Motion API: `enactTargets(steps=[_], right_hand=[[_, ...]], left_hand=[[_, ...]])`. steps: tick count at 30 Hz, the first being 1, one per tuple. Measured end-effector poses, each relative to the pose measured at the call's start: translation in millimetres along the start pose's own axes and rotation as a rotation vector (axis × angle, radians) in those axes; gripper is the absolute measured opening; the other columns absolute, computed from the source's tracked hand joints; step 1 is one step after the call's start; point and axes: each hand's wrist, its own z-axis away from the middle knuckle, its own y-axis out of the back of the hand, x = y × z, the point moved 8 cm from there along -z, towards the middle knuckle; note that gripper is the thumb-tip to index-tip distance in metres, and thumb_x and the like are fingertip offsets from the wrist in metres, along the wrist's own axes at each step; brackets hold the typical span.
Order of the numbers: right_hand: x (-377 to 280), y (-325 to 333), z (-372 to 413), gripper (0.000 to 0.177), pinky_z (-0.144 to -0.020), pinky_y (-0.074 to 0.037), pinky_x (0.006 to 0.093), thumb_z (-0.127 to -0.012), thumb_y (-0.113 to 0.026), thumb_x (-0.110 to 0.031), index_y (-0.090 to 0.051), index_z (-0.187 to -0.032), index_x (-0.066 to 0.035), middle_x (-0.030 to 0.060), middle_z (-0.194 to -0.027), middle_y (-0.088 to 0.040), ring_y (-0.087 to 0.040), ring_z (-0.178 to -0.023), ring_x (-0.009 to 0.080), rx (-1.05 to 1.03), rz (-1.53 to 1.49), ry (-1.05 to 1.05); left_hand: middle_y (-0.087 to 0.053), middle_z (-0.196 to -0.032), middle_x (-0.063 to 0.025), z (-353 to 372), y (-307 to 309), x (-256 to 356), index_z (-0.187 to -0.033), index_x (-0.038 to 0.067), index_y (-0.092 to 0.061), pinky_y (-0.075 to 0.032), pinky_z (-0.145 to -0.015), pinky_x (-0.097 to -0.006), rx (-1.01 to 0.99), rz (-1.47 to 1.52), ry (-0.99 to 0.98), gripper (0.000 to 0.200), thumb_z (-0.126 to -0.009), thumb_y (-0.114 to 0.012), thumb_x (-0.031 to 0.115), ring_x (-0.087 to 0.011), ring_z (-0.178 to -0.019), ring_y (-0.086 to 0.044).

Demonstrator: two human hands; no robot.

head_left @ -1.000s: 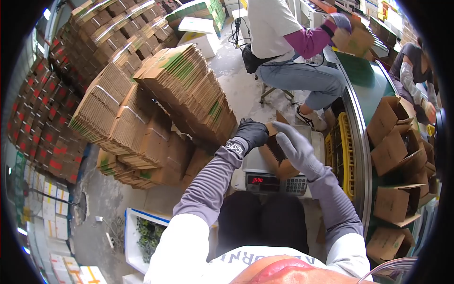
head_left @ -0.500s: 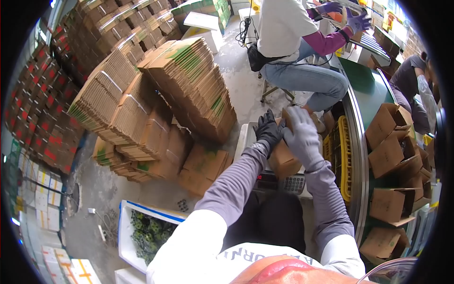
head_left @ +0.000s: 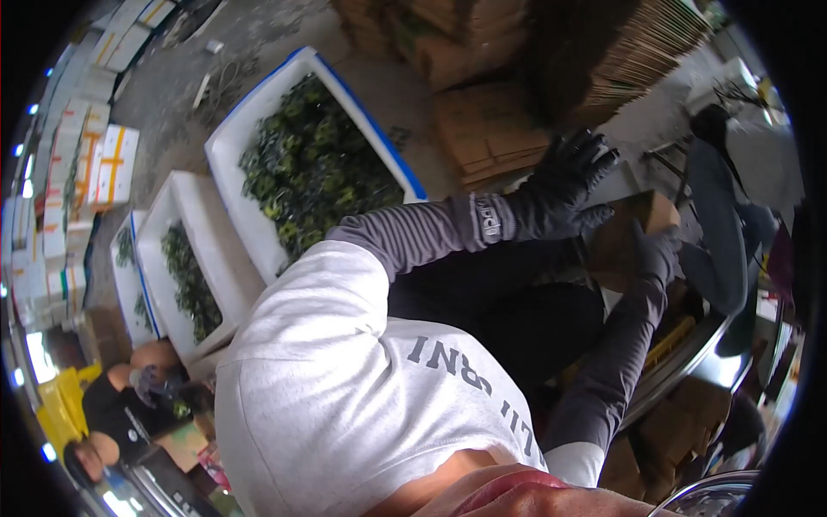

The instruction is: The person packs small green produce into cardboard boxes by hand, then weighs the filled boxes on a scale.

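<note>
My left hand [head_left: 564,188], in a black glove, is open with its fingers spread, just beside a small brown cardboard box [head_left: 613,252]. The grey-gloved right hand [head_left: 658,252] grips that box at its near right side. In front of my lap, the box stands tilted in this view, and its contents are hidden. To the left of my left forearm lies a white foam box [head_left: 226,142] with a blue rim, holding dark green leafy produce [head_left: 314,164].
More foam boxes [head_left: 244,258] with greens stand at left. Another person [head_left: 138,405] in dark clothes is at lower left. Flattened cartons [head_left: 487,129] are stacked ahead, and open cardboard boxes [head_left: 680,422] sit at lower right. Part of a seated person [head_left: 719,233] shows at right.
My view has swung left, bringing the foam boxes of greens into the middle. My left hand has come off the cardboard box and spread open; the right hand stays on it.
</note>
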Motion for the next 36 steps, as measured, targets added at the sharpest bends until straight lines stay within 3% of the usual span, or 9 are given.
enactTargets(steps=[4,8,11,14,17,19,24,29,36], right_hand=[[11,2,0,0.103,-0.099,-0.037,0.0491,-0.068,-0.063,-0.066,-0.02,-0.145,-0.012,0.0255,-0.14,-0.033,-0.037,-0.128,0.0406,0.012,-0.155,0.161],[1,30,-5,0.105,-0.105,-0.032,0.0434,-0.07,-0.067,-0.059,-0.019,-0.145,-0.004,0.0273,-0.143,-0.029,-0.033,-0.131,0.0404,0.084,-0.358,0.207],[-49,60,16,0.101,-0.107,-0.029,0.0377,-0.075,-0.067,-0.055,-0.018,-0.145,-0.002,0.0241,-0.145,-0.028,-0.03,-0.134,0.0321,0.019,-0.72,0.357],[-121,102,74,0.08,-0.103,-0.033,0.0323,-0.087,-0.059,-0.044,-0.023,-0.144,0.0,0.0189,-0.14,-0.036,-0.038,-0.128,0.0236,-0.06,-0.968,0.503],[-191,113,129,0.068,-0.098,-0.038,0.0309,-0.092,-0.054,-0.038,-0.029,-0.141,0.0,0.0169,-0.132,-0.043,-0.045,-0.121,0.02,-0.345,-1.265,0.64],[-225,101,152,0.061,-0.094,-0.041,0.0315,-0.092,-0.052,-0.036,-0.034,-0.139,-0.001,0.0164,-0.127,-0.046,-0.047,-0.117,0.0184,-0.535,-1.349,0.625],[-304,79,224,0.059,-0.091,-0.044,0.0317,-0.092,-0.053,-0.034,-0.036,-0.138,-0.001,0.0142,-0.12,-0.051,-0.052,-0.109,0.018,-0.853,-1.392,0.658],[-330,37,241,0.053,-0.083,-0.049,0.0258,-0.092,-0.054,-0.031,-0.043,-0.133,0.001,0.0106,-0.113,-0.056,-0.058,-0.098,0.014,-1.072,-1.488,0.624],[-316,-2,235,0.049,-0.079,-0.052,0.0263,-0.091,-0.056,-0.028,-0.044,-0.128,0.001,0.0101,-0.109,-0.057,-0.062,-0.093,0.0156,-1.064,-1.667,0.497]], left_hand=[[-0.028,-0.144,-0.0227,107,120,-131,-0.141,0.007,-0.03,-0.023,-0.109,-0.0508,0.056,-0.584,0.324,0.077,-0.082,-0.063,0.044,-0.0419,-0.134,-0.025],[-0.026,-0.144,-0.0252,210,203,-265,-0.143,0.009,-0.026,-0.021,-0.111,-0.0484,0.115,-0.594,0.714,0.082,-0.082,-0.059,0.05,-0.0412,-0.136,-0.021],[-0.025,-0.146,-0.0221,271,198,-376,-0.14,0.004,-0.03,-0.03,-0.107,-0.0446,0.045,-0.694,0.514,0.083,-0.079,-0.064,0.05,-0.0352,-0.133,-0.03],[-0.028,-0.146,-0.0207,261,174,-355,-0.139,0.005,-0.034,-0.031,-0.107,-0.0424,-0.553,-0.423,1.119,0.078,-0.079,-0.066,0.044,-0.0355,-0.133,-0.031],[-0.039,-0.14,-0.0163,276,160,-325,-0.134,0.006,-0.043,-0.033,-0.106,-0.0405,-0.438,-0.514,0.565,0.061,-0.083,-0.06,0.036,-0.0318,-0.129,-0.039],[-0.04,-0.139,-0.0172,295,165,-277,-0.135,0.009,-0.042,-0.035,-0.103,-0.042,-0.428,-0.451,0.449,0.058,-0.084,-0.059,0.029,-0.0334,-0.126,-0.041],[-0.047,-0.134,-0.0203,323,161,-272,-0.137,0.01,-0.042,-0.04,-0.098,-0.0437,-0.342,-0.171,0.738,0.055,-0.083,-0.056,0.009,-0.0369,-0.122,-0.045],[-0.051,-0.128,-0.0196,347,219,-329,-0.133,0.009,-0.045,-0.042,-0.095,-0.0432,-0.242,-0.124,0.935,0.052,-0.083,-0.057,0.01,-0.0347,-0.118,-0.049],[-0.055,-0.123,-0.0185,294,190,-376,-0.129,0.008,-0.049,-0.044,-0.093,-0.0427,0.161,0.519,1.367,0.046,-0.084,-0.057,0.012,-0.0322,-0.114,-0.053]])
